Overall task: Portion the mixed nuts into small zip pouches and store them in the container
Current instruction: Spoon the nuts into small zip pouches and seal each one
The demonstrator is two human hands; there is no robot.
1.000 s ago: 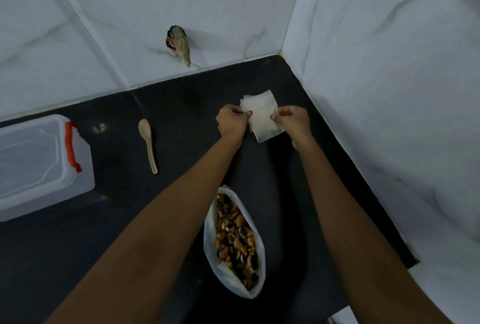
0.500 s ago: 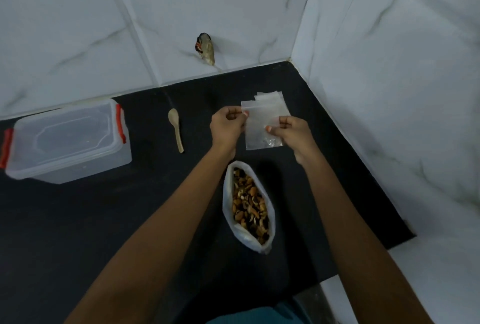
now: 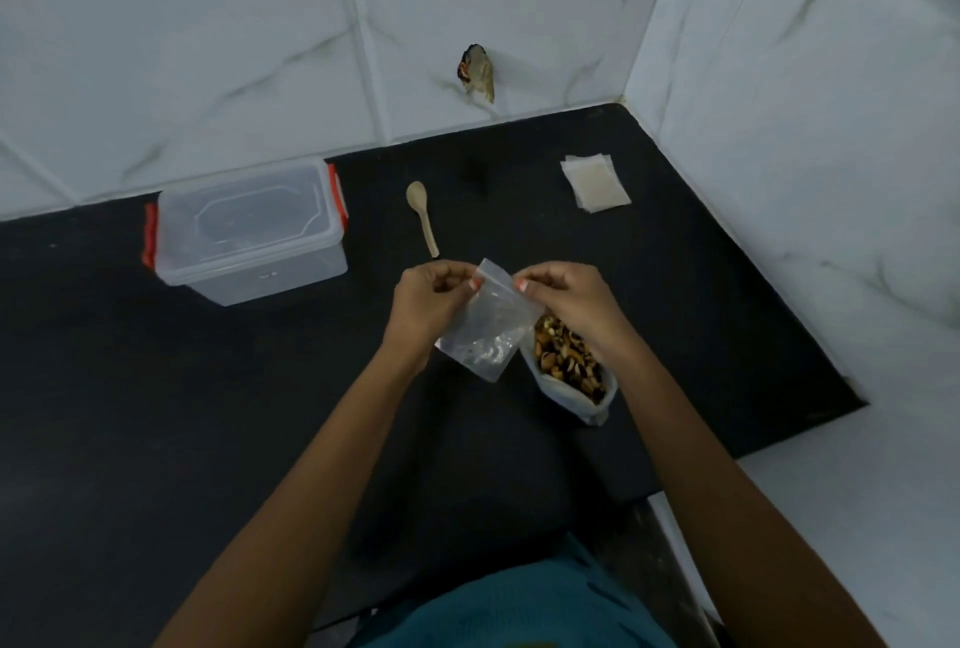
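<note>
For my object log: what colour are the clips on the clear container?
Red-orange clips at both ends of the container; head view shows them best.

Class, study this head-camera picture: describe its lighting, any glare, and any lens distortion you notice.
Head view: the light is dim and cool on the wall tiles; head view: their grout lines bow, a wide-angle effect; head view: faint glints sit on the clear pouch pinched by the left hand and right hand, and on the container lid; head view: the black counter swallows most shadows.
</note>
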